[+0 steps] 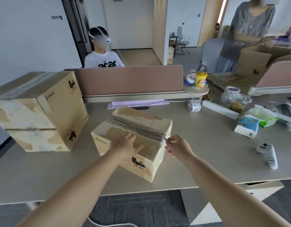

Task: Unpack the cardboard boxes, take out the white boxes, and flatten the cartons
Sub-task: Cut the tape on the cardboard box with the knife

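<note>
In the head view, a small PICO carton (141,122) sat skewed on the grey desk (198,153), near its front edge and directly ahead of the person. The left hand (125,145) lay flat on the carton's top with straight, spread fingers, pressing it down rather than gripping it. The right hand (177,146) was at the carton's near right corner. Its thumb and forefinger were closed in a narrow pinch on what looked like the end of a clear tape strip (164,138), though it was too small to identify for certain. Along the top seam (138,126) the outer paper was stripped off, exposing a band of corrugation, and the flaps lay shut. No white boxes were visible.

This appeared to be the opening step on the first small carton: peeling the seal. The next move probably called for pulling the strip back along the seam while the left hand braced the carton, then lifting the flaps.

Two larger stacked cartons (43,112) waited sealed at the left. A roll of tape (194,106) stood further back, and a white controller (267,154) lay well apart on the right.
</note>
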Demonstrator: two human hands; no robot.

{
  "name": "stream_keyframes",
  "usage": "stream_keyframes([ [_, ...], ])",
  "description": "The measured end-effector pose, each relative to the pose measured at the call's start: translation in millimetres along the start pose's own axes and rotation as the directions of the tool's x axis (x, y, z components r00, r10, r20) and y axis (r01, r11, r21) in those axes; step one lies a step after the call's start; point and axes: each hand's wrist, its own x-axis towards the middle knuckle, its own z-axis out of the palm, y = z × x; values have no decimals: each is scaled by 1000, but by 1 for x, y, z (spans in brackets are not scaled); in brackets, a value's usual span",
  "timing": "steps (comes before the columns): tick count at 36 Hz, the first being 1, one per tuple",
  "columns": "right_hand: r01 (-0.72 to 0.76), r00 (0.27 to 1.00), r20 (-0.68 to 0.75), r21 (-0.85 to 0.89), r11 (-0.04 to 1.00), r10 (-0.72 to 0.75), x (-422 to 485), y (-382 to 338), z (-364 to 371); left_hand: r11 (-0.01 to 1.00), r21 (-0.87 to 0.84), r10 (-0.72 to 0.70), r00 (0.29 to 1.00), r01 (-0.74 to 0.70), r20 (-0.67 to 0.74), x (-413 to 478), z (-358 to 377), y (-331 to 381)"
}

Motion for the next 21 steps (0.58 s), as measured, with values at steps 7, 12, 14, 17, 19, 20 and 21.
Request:
stream_keyframes([
  [7, 167, 985, 37, -400, 901, -166, 22, 14, -40, 988, -105, 101, 985, -116, -140, 4, 6, 71],
  [12, 337, 940, 240, -545, 768, -242, 41, 19, -56, 966, -259, -60, 982, 12, -179, 12, 14, 89],
  [14, 413, 908, 319, -570, 711, -272, 47, 19, -59, 947, -316, -130, 970, 59, -207, 13, 17, 91],
  [17, 502, 859, 406, -550, 668, -312, 56, 19, -59, 934, -346, -177, 957, 90, -229, 10, 19, 93],
  [19, 563, 819, 462, -529, 635, -341, 59, 19, -57, 925, -368, -188, 953, 91, -237, 7, 20, 95],
  [20, 589, 800, 486, -522, 617, -353, 60, 19, -55, 920, -382, -191, 953, 90, -236, 6, 20, 96],
  [21, 610, 784, 504, -519, 599, -362, 61, 18, -54, 915, -392, -195, 953, 92, -230, 5, 20, 97],
])
